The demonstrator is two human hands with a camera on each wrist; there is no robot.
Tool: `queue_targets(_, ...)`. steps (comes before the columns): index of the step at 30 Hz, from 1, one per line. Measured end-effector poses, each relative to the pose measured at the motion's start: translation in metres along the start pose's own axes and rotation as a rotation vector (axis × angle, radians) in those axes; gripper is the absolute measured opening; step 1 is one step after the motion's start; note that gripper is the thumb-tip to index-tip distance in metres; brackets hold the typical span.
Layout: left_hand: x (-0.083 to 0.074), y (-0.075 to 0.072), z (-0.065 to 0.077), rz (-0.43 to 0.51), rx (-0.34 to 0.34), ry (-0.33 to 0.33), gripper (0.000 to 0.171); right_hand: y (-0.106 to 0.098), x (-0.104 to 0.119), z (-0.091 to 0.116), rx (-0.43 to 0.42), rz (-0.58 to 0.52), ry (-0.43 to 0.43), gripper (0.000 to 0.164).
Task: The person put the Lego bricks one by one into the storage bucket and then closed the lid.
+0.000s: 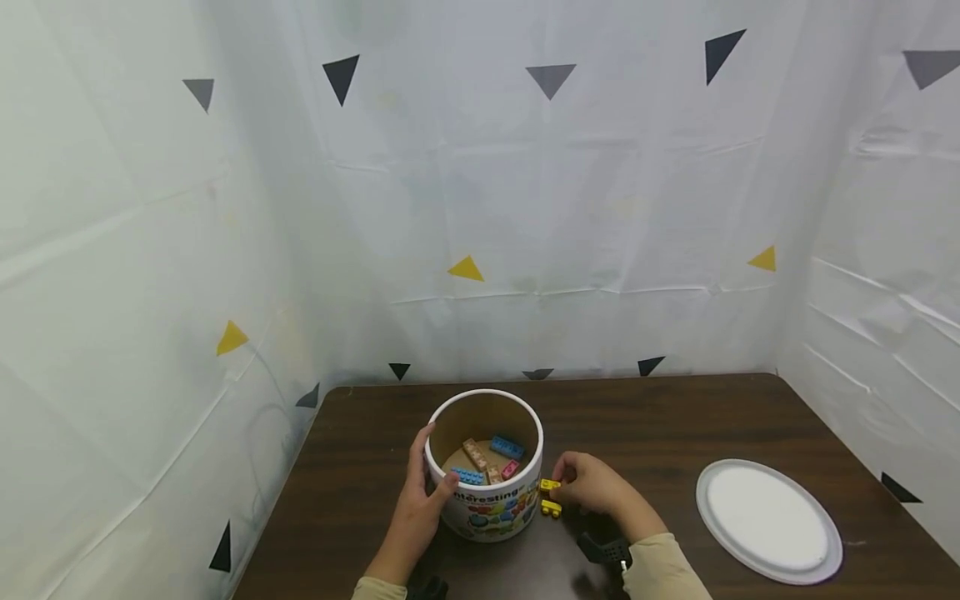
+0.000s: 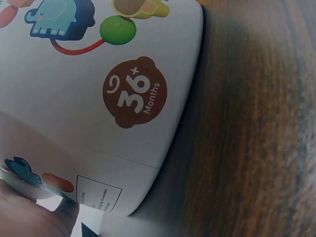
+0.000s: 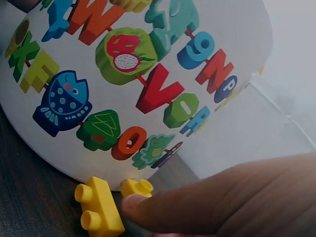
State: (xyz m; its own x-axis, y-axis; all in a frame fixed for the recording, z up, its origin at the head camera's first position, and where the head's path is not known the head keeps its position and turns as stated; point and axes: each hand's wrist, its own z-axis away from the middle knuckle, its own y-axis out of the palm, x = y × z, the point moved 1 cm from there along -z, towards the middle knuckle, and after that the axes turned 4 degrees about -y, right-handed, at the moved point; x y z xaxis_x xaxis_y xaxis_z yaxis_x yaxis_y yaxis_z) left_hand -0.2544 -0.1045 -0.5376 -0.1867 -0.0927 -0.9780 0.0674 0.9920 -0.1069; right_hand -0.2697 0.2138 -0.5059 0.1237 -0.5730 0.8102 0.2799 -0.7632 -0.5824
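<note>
A white round tub (image 1: 491, 523) with colourful printed letters and animals stands on the table. My left hand (image 1: 416, 510) holds its left side, thumb by the front rim and fingers along the wall. Inside lie blue bricks (image 1: 507, 447), tan bricks (image 1: 475, 454) and a pink brick (image 1: 511, 469). Just right of the tub, my right hand (image 1: 598, 487) pinches a yellow toy brick (image 1: 549, 485), partly hidden by the fingers. A second yellow brick (image 1: 551, 508) with two studs lies on the table close to the tub's base, nearer to me.
A white round lid (image 1: 768, 521) lies on the right part of the dark wooden table (image 1: 637, 408). White sheeting (image 1: 570, 208) with printed triangles hangs behind the table and along both sides.
</note>
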Motion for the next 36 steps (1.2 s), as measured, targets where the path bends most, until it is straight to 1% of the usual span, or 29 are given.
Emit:
queue_targets(3,0.001,0.000,-0.001,-0.009,-0.001,-0.002,0.081,-0.001,-0.001,0.000,-0.035,-0.017,0.007,0.019)
queue_targets(6,0.002,0.000,-0.001,-0.006,0.003,0.004,0.081,-0.004,0.001,0.001,-0.101,-0.011,0.019,0.014)
queue_targets(8,0.002,0.001,-0.001,-0.002,0.007,0.005,0.081,-0.006,0.004,0.001,-0.175,-0.006,0.030,0.012)
queue_targets(10,0.002,0.001,-0.001,-0.005,0.005,0.005,0.081,-0.011,0.009,0.002,-0.273,-0.015,0.036,0.011)
queue_targets(12,0.003,0.001,0.000,-0.011,0.001,-0.001,0.081,-0.015,0.015,0.004,-0.369,-0.033,0.037,0.014)
queue_targets(14,0.003,0.002,0.000,-0.014,0.000,-0.009,0.080,-0.019,0.022,0.006,-0.441,-0.076,0.030,0.019)
queue_targets(16,0.003,0.002,0.001,-0.017,0.000,-0.018,0.080,-0.021,0.027,0.007,-0.487,-0.125,0.021,0.023)
queue_targets(19,0.002,0.003,0.001,-0.012,0.001,-0.017,0.080,-0.023,0.036,0.008,-0.534,-0.233,-0.016,0.026)
queue_targets(22,0.002,0.002,0.000,-0.004,0.002,-0.007,0.081,-0.023,0.049,0.011,-0.571,-0.362,-0.070,0.030)
queue_targets(24,0.000,0.002,0.000,0.002,0.006,-0.007,0.081,-0.022,0.059,0.014,-0.561,-0.462,-0.111,0.033)
queue_targets(25,0.000,0.002,0.000,0.004,0.009,-0.009,0.081,-0.021,0.064,0.015,-0.542,-0.516,-0.128,0.035)
queue_targets(27,-0.002,0.001,0.001,0.000,0.009,-0.011,0.081,-0.019,0.074,0.018,-0.477,-0.618,-0.162,0.036)
queue_targets(29,-0.002,0.001,0.001,-0.006,0.004,-0.017,0.081,-0.016,0.082,0.018,-0.392,-0.690,-0.197,0.036)
queue_targets(31,-0.002,0.001,0.001,-0.013,-0.002,-0.016,0.081,-0.011,0.088,0.018,-0.312,-0.714,-0.216,0.034)
queue_targets(33,-0.001,0.001,0.001,-0.016,-0.008,-0.013,0.081,-0.005,0.092,0.016,-0.247,-0.702,-0.232,0.031)
queue_targets(36,0.000,0.002,0.001,-0.019,-0.009,-0.012,0.081,0.004,0.096,0.014,-0.193,-0.658,-0.243,0.031)
